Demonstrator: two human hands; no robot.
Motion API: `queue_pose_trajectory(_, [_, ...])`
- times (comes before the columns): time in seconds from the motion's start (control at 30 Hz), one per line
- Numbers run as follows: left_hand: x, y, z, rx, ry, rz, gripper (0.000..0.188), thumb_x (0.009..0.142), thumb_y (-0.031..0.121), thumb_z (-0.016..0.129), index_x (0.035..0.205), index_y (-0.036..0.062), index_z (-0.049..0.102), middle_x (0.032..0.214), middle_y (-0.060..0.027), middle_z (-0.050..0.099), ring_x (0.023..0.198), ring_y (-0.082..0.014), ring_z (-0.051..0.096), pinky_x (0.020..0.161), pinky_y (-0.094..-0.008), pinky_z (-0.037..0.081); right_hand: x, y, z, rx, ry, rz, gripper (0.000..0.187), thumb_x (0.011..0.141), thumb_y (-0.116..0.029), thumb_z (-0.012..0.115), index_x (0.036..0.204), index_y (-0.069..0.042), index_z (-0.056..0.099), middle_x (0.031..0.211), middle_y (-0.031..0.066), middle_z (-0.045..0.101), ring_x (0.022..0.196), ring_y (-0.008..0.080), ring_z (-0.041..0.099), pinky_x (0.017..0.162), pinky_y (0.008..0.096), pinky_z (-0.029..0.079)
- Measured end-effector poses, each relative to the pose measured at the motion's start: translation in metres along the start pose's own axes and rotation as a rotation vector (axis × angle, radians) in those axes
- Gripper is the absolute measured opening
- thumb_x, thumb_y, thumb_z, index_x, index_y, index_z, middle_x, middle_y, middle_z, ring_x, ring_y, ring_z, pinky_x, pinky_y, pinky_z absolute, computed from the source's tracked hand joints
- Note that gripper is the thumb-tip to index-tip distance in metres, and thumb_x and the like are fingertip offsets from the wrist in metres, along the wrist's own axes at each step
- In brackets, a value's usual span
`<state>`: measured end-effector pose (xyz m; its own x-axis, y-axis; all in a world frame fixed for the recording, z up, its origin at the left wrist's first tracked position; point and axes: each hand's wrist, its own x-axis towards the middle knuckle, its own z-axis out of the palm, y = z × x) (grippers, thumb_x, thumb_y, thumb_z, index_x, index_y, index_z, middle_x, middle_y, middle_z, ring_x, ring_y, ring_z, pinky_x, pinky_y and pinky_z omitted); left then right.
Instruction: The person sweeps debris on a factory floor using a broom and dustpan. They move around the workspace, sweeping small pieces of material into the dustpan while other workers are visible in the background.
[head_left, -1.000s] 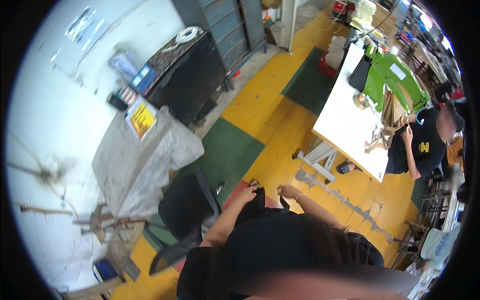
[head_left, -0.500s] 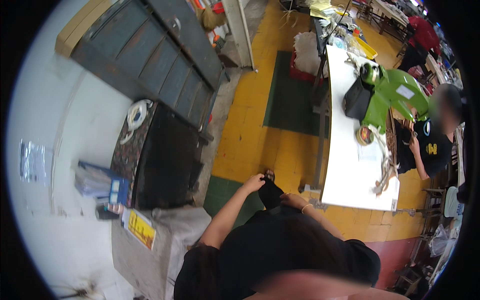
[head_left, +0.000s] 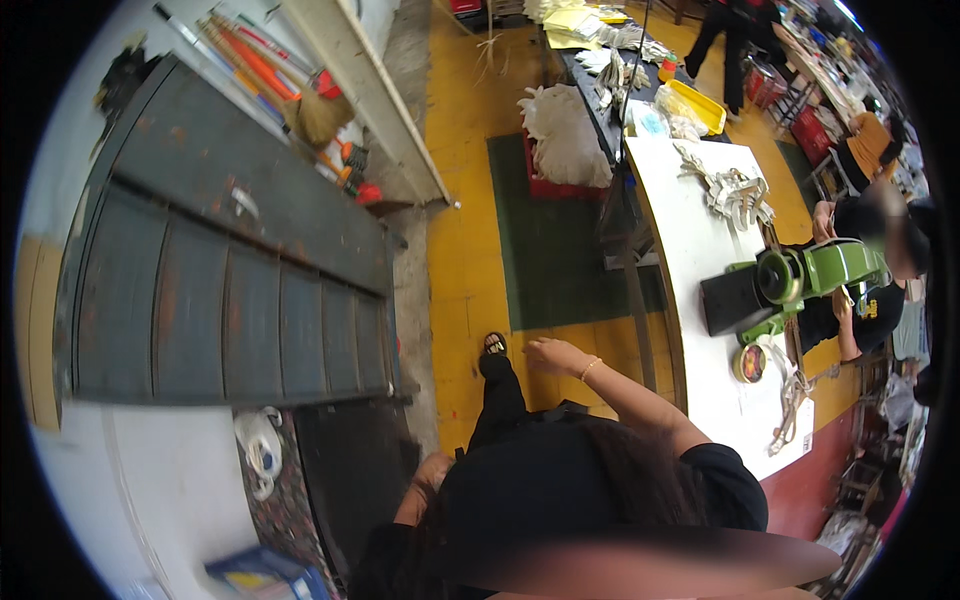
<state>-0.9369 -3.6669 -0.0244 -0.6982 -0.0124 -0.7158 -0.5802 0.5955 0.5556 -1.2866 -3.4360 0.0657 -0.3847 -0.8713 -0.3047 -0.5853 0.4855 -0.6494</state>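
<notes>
My right hand (head_left: 557,355) hangs in front of my body above the yellow floor, its fingers loosely stretched and nothing visible in them. A thin bracelet circles that wrist. Low at my left side is my left hand (head_left: 432,472), close to my black clothing; its fingers are mostly hidden. Neither hand touches a work object. The nearest furniture is a grey metal cabinet (head_left: 250,290) on the left and a white-topped table (head_left: 700,370) on the right. On that table stands a green sewing machine (head_left: 815,270), with gloves (head_left: 735,190) lying behind it.
A co-worker (head_left: 865,310) sits at the machine. A round tin (head_left: 750,363) stands on the tabletop. Farther ahead, a red crate (head_left: 560,188) heaped with white gloves sits beside the dark green floor strip (head_left: 540,270). A pale door panel (head_left: 370,100) stands open past the cabinet.
I have walked forward: cabinet, table and crate are closer. My right hand has swung forward and my left has dropped back to my side. The co-worker remains at the sewing machine.
</notes>
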Motion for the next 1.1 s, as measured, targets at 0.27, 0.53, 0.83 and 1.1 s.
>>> queue_pose_trajectory(0.27, [0.241,0.009,-0.257,-0.012,0.091,-0.248,0.032,0.077,0.024,0.051,0.098,0.0013,0.058,0.090,-0.0167,0.061,0.085,-0.0265,0.059,0.072,-0.0378,0.044,0.109,0.043,-0.063,0.193,-0.220,0.273,0.046,0.077,-0.030,0.059,0.116,-0.010,0.049,0.106,0.0159,0.055,0.104,0.0316,0.050,0.087,0.0389,0.041])
queue_pose_trajectory(0.53, [0.441,0.271,-0.556,-0.558,0.212,0.338,0.030,0.083,0.020,0.058,0.109,0.0074,0.049,0.083,-0.0004,0.054,0.065,-0.0071,0.050,0.051,-0.0200,0.040,0.239,0.088,-0.148,0.284,0.199,0.393,0.041,0.074,-0.025,0.056,0.112,-0.010,0.054,0.104,0.0166,0.057,0.101,0.0309,0.052,0.086,0.0381,0.042])
queue_pose_trajectory(0.83, [0.505,0.537,-0.834,-0.927,0.571,0.613,0.060,0.086,0.021,0.054,0.133,0.0090,0.020,0.128,-0.0118,0.037,0.093,-0.0254,0.056,0.076,-0.0348,0.045,0.371,0.214,-0.329,0.091,0.065,0.542,0.038,0.073,-0.028,0.059,0.108,-0.014,0.055,0.103,0.0120,0.059,0.097,0.0294,0.056,0.078,0.0401,0.047])
queue_pose_trajectory(1.1, [0.577,0.592,-1.019,-1.099,0.945,0.643,0.102,0.075,0.025,0.067,0.134,0.0123,-0.015,0.129,-0.0150,0.035,0.093,-0.0300,0.053,0.076,-0.0382,0.046,0.495,0.280,-0.504,0.141,0.393,0.402,0.040,0.077,-0.028,0.058,0.112,-0.010,0.051,0.106,0.0142,0.054,0.096,0.0289,0.055,0.082,0.0382,0.045])
